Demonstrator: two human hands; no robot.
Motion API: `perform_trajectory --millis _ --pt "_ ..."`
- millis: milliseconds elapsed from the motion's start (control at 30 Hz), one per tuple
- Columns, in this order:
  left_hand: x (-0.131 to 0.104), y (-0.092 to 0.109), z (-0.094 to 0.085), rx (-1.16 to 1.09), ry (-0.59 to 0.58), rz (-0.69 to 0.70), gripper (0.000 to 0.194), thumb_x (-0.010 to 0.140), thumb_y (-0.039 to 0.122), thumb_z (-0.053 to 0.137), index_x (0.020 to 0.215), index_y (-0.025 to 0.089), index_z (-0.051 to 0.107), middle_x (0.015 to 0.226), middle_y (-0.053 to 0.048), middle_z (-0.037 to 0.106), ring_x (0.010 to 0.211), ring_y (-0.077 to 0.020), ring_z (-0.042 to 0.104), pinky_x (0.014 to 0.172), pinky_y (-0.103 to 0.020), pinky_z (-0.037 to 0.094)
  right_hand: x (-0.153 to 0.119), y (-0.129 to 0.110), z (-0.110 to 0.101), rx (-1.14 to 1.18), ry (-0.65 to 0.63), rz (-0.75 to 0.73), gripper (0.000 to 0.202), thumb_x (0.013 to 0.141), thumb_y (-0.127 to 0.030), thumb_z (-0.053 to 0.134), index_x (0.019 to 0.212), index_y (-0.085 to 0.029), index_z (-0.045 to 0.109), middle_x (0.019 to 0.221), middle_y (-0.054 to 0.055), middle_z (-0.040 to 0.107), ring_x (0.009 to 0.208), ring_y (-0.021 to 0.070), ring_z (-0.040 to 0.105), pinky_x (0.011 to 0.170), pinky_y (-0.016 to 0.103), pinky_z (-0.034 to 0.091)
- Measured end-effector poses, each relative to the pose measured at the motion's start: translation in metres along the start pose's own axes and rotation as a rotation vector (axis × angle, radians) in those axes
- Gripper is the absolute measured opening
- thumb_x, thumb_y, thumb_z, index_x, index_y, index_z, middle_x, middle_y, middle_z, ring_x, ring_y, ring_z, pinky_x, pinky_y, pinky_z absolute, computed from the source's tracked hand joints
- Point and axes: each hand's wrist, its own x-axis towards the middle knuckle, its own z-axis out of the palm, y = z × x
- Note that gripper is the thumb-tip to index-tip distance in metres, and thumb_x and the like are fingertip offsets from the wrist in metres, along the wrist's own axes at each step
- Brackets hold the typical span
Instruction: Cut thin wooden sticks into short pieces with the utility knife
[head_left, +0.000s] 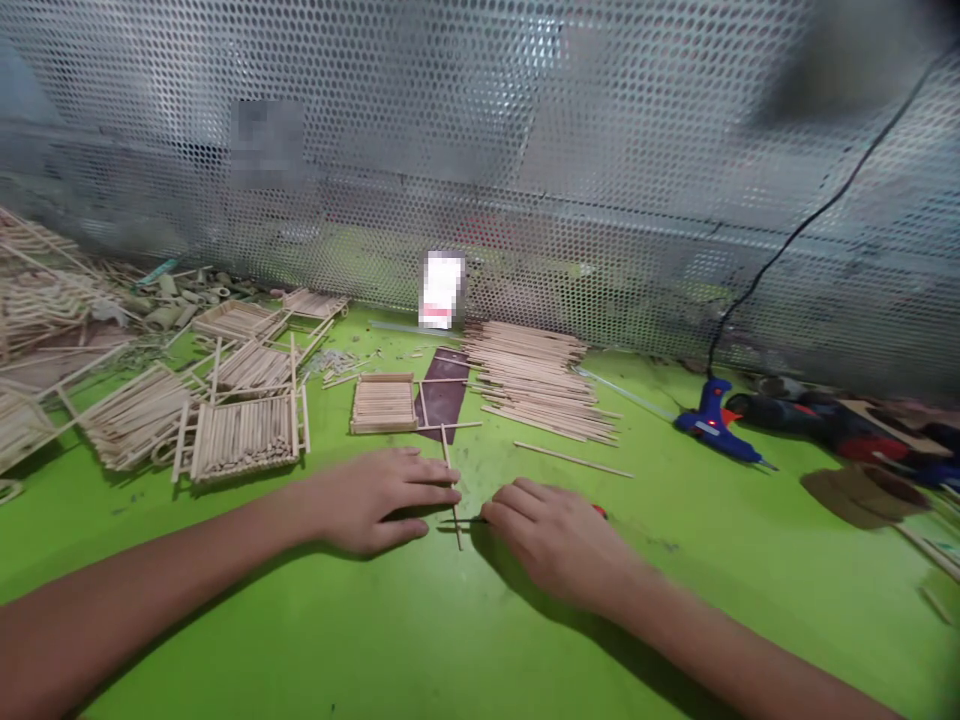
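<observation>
Just below the frame's center, the left hand (382,495) has its grip spread and released, fingertips over 1 thin wooden stick (458,535) above the green bench (360,640). Right of center, the right hand (555,540) has its grip clenched around a thin dark-bladed tool (472,520), crossing the stick's lower end. A blue glue gun (711,422) lies at right.

This is a craft workshop: a blue plastic glue gun (709,425) lies right, pale wooden stick frames (244,435) left.
</observation>
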Motion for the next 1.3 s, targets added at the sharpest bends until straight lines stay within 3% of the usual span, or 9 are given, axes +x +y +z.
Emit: perform_trajectory --millis 200,467,833,1000,1300 --pt "0.001 -0.002 -0.001 -0.040 -0.011 0.018 0.047 0.107 0.040 0.051 0.153 0.028 0.053 0.161 -0.004 0.049 0.145 -0.0287 0.052 0.124 -0.051 0.039 -0.002 -0.012 0.000 -0.016 -0.016 -0.057 0.020 0.088 -0.006 0.066 0.103 -0.019 0.066 0.087 0.001 0.067 0.077 0.0195 0.058 0.069 0.032 0.044" --pt "0.000 -0.003 -0.001 -0.050 -0.016 0.008 0.047 0.107 0.040 0.051 0.152 0.027 0.054 0.161 -0.005 0.049 0.144 -0.0291 0.053 0.123 -0.050 0.041 -0.004 -0.013 0.000 0.003 -0.012 -0.066 0.023 0.088 -0.006 0.064 0.107 -0.020 0.065 0.090 0.001 0.067 0.079 0.0195 0.056 0.072 0.033 0.041" --pt "0.004 0.006 0.003 0.017 0.022 0.015 0.044 0.109 0.031 0.047 0.153 0.027 0.052 0.160 -0.002 0.050 0.145 -0.0220 0.052 0.127 -0.043 0.037 -0.003 -0.017 0.000 -0.036 -0.026 -0.064 0.019 0.089 -0.006 0.061 0.104 -0.019 0.064 0.090 0.002 0.067 0.081 0.0205 0.058 0.074 0.034 0.042" --pt "0.004 0.006 0.002 0.056 0.026 0.038 0.042 0.110 0.031 0.045 0.151 0.033 0.054 0.162 -0.001 0.047 0.144 -0.0245 0.054 0.124 -0.048 0.040 -0.003 -0.019 0.003 -0.036 -0.024 -0.066 0.020 0.090 -0.008 0.063 0.107 -0.018 0.064 0.091 0.002 0.068 0.082 0.0208 0.058 0.075 0.034 0.043" --pt "0.004 0.006 0.000 0.036 0.022 0.043 0.041 0.110 0.032 0.047 0.149 0.030 0.057 0.160 -0.003 0.049 0.143 -0.0256 0.054 0.124 -0.049 0.042 -0.004 -0.018 0.002 -0.028 -0.011 -0.067 0.021 0.092 -0.008 0.060 0.110 -0.019 0.063 0.092 0.003 0.069 0.082 0.0206 0.058 0.074 0.033 0.043"
